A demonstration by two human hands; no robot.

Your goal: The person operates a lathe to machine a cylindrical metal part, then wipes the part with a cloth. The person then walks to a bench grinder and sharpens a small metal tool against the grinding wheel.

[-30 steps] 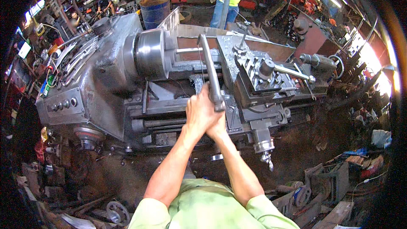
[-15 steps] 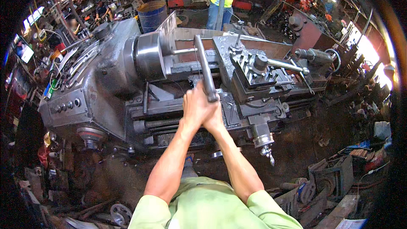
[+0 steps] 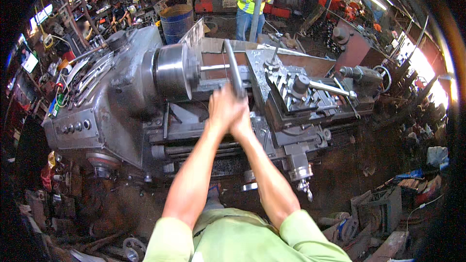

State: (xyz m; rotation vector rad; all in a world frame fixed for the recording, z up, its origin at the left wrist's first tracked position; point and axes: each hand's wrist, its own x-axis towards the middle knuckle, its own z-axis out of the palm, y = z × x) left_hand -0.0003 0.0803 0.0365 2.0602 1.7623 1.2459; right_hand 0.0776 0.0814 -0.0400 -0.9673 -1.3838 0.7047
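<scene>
I judge the hacksaw (image 3: 233, 66) rigid; hold its near end, where left hand (image 3: 223, 109) and right hand (image 3: 241, 121) seem clamped, though blurred.

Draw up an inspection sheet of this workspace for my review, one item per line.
Surface: lathe dark and worn; silvery flecks on the carriage.
Work things: hacksaw crosses in front of a bright rod projecting from the chuck; contact unclear.
Clutter: loose tools heaped on the headstock; scrap parts on the floor, lower right.
Hands: left hand and right hand closed together at the hacksaw's near end; blur hides individual fingers.
Cables: thin pale cord among the scrap.
Surroundings: blue drum and a person in a high-visibility jacket beyond the lathe.
</scene>
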